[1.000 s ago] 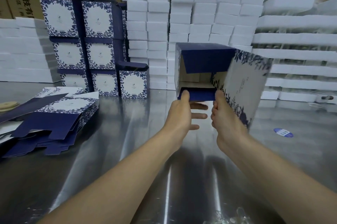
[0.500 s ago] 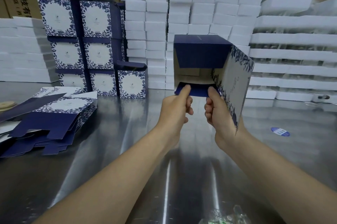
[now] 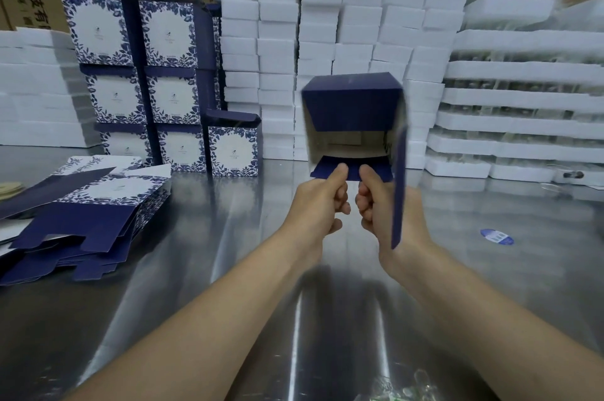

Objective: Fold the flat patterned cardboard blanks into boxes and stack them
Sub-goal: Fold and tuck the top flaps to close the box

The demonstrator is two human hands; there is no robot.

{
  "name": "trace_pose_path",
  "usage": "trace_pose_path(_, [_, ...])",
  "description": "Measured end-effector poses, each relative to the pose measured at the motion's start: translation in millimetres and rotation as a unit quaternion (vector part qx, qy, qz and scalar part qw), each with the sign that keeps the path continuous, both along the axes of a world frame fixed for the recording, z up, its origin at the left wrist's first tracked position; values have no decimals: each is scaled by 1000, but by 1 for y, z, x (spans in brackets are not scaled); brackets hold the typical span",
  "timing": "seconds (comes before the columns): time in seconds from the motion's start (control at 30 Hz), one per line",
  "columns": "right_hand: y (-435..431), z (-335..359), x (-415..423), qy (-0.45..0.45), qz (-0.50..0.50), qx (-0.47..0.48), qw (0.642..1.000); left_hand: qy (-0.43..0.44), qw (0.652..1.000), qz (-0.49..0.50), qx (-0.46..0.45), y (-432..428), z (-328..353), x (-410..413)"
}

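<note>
**Position.** The box (image 3: 353, 96) is held in the air above the table (image 3: 294, 319), with its open end toward you. It is in front of the foam blocks (image 3: 327, 24). Your left hand (image 3: 322, 201) and right hand (image 3: 379, 204) both pinch the bottom flap (image 3: 351, 165), thumb on top and fingers curled beneath. Neither hand supports the body of the box.

**Hazards.**
- The whole box hangs from one flap. Pulling too hard may tear the crease or fold it off its score line.
- The top flap (image 3: 351, 109) droops over the upper half of the opening. If you fold the bottom flap in first, the two are likely to collide and buckle.
- The side flap (image 3: 398, 198) on the right stands out edge-on beside your right wrist. It may end up trapped outside the closure.
- The table is polished metal. A box set down on it carelessly will probably slide.

**Materials.** The box is thin card. The flaps are plain navy and appear matte, and the inside is raw buff. The finished boxes (image 3: 147, 73) stacked at rear left show white faces bordered with a blue leaf print. The flat blanks (image 3: 81, 211) lie in a loose pile at near left.
</note>
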State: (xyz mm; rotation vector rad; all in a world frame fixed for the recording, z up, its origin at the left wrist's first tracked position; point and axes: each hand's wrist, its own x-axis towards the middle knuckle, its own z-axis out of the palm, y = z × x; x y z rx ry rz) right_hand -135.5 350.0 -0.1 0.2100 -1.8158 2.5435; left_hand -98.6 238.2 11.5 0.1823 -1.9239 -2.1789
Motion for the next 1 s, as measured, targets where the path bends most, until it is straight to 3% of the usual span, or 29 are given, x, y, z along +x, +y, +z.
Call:
trace_pose_path(0.1, [-4,-3,2,46,-2,75,996,3,1000,-9,2,-2,-1,-2])
trace_pose_path(0.33, [-6,6,9,-7,32,-28,999,-17,999,23,28,3,-5,-3])
trace_pose_path(0.47, [-6,-2,4,20,6,64,998,-11,999,45,16,0,-5,-6])
trace_pose_path(0.7, [7,-10,-3,46,-90,19,995,-25,997,56,45,-5,-7,-13])
trace_pose_path(0.8, [3,-3,-1,28,-64,3,998,-33,997,59,47,-10,-7,-17])
trace_pose_path(0.93, [8,-4,1,135,-106,119,978,-17,995,84,55,-18,-4,-18])
trace_pose_path(1.0, [9,-12,-5,142,-131,104,976,-10,996,79,41,-18,-5,-17])
